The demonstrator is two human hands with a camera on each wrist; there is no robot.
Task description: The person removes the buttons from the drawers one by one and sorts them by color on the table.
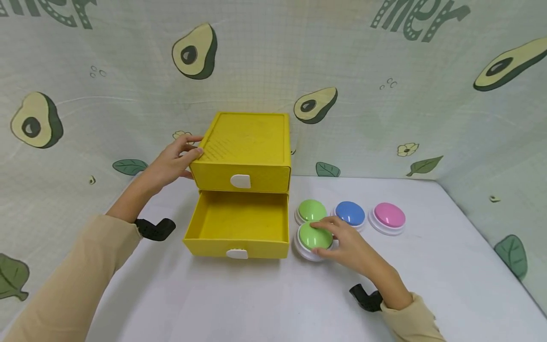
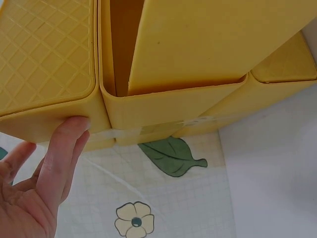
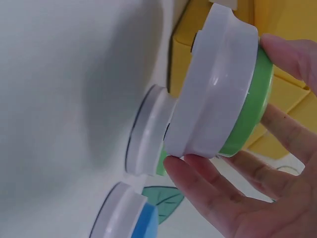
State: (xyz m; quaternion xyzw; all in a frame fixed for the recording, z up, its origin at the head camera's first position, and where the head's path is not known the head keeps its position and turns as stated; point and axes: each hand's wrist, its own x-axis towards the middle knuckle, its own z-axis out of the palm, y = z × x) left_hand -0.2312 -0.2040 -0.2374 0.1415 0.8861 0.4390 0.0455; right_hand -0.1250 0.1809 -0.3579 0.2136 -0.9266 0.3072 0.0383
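A yellow two-drawer box point(image 1: 248, 137) stands in the middle of the table, its lower drawer point(image 1: 267, 249) pulled out and bare inside. My left hand point(image 1: 173, 161) touches the left side of the box near the top; in the left wrist view a fingertip presses its wall point(image 2: 39, 119). With thumb and fingers, my right hand point(image 1: 350, 247) grips a white-based push button with a green dome point(image 1: 315, 236), to the right of the drawer. In the right wrist view this green button point(image 3: 218, 89) is held above the table. Behind it sits another green button point(image 1: 312, 209).
A blue button point(image 1: 350, 213) and a pink button point(image 1: 389, 215) stand in a row to the right of the rear green one. An avocado-print cloth point(image 1: 256, 57) hangs behind the white table point(image 1: 256, 304). The upper drawer point(image 1: 265, 179) is closed.
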